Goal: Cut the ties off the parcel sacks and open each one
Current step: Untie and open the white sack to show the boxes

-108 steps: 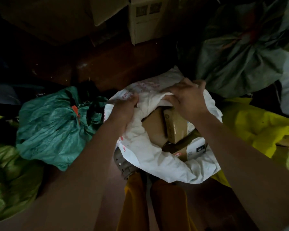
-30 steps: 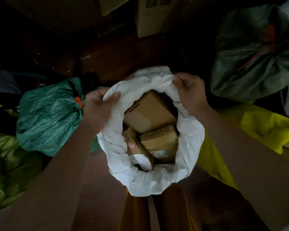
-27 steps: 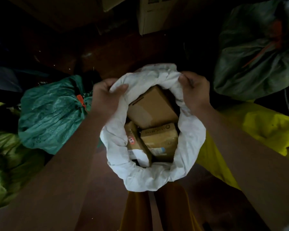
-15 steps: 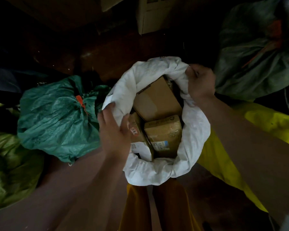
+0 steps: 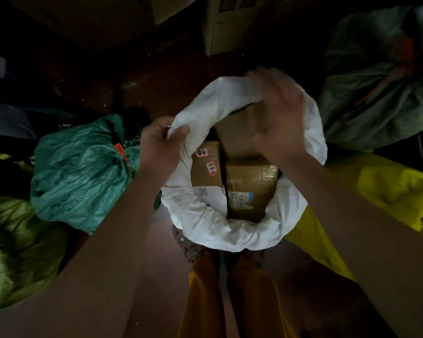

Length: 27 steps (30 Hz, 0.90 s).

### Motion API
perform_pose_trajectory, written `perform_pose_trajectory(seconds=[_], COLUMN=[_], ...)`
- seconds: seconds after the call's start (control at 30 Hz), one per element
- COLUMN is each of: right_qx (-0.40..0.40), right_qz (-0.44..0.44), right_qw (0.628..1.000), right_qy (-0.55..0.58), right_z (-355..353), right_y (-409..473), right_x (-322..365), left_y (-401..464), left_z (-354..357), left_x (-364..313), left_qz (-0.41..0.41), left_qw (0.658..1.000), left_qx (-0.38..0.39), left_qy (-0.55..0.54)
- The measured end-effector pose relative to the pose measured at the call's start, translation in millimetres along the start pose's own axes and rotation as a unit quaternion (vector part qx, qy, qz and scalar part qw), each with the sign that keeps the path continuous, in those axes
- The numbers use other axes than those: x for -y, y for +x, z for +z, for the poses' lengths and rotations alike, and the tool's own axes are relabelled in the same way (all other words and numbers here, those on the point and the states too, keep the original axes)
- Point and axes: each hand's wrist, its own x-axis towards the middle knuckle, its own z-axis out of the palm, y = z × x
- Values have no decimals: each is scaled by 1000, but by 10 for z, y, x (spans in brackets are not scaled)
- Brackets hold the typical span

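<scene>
A white parcel sack [image 5: 230,230] stands open in front of my legs, its rim rolled outward. Inside it are brown cardboard boxes [image 5: 250,186], one with pink stickers. My left hand [image 5: 160,146] pinches the sack's left rim between thumb and fingers. My right hand [image 5: 276,118] hovers blurred over the far right of the sack's mouth, fingers spread, holding nothing that I can see. A teal sack [image 5: 81,172] on the left is tied shut with an orange tie [image 5: 119,152]. A dark green sack [image 5: 381,93] at the upper right has an orange tie too.
A yellow sack [image 5: 386,191] lies on the right against the white one. A light green sack [image 5: 12,252] fills the lower left. A pale cabinet [image 5: 230,23] stands at the back. The dark wooden floor [image 5: 156,81] lies between them. My orange trouser legs [image 5: 230,301] are at the bottom.
My left hand moved back up and pinched the left rim again. My right hand let go of the far right rim and now moves, blurred, above the opening.
</scene>
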Motion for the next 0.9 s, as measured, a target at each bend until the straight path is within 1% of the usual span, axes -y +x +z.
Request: perform_pose_trajectory(seconds=[0.03, 0.07, 0.1, 0.13, 0.17, 0.27, 0.37, 0.4, 0.47, 0.53, 0.57, 0.63, 0.73, 0.83, 0.9], right_qx=[56, 123, 182, 227, 255, 265, 276, 280, 290, 290, 285, 270, 283, 279, 270], right_qz=[-84, -142, -174, -183, -178, -162, -135, -127, -126, -139, -142, -142, -128, -101, -83], right_qw=[994, 979, 962, 949, 941, 936, 936, 937, 932, 927, 929, 936, 937, 948, 958], right_qy=[-28, -73, -105, -123, -130, -162, -171, -168, -175, -192, -190, -176, -158, -114, -53], right_z=[81, 163, 238, 290, 320, 341, 303, 283, 235, 216, 202, 162, 41, -95, -176], right_y=[8, 9, 13, 22, 38, 92, 202, 248, 318, 347, 360, 407, 492, 512, 520], right_x=[127, 207, 256, 275, 278, 266, 237, 226, 222, 263, 296, 358, 428, 479, 483], left_y=[25, 42, 42, 40, 21, -133, -474, -599, -740, -704, -642, -499, -343, -176, -72], left_z=[15, 33, 55, 71, 88, 109, 179, 218, 289, 273, 236, 129, -88, -294, -362], left_x=[-10, -20, -30, -21, -20, 26, 92, 103, 109, 83, 76, 85, 88, 15, -59], left_qz=[0, 0, -1, -6, -14, -33, -45, -50, -42, -35, -46, -68, -57, -71, -76], left_qw=[1000, 1000, 1000, 1000, 1000, 991, 973, 970, 974, 973, 973, 973, 983, 992, 995], left_qx=[4, 9, 9, 2, -17, -110, -169, -179, -185, -192, -195, -190, -145, -91, -58], left_qy=[-2, -10, -17, -17, -4, 74, 153, 156, 126, 124, 116, 109, 94, 55, 34])
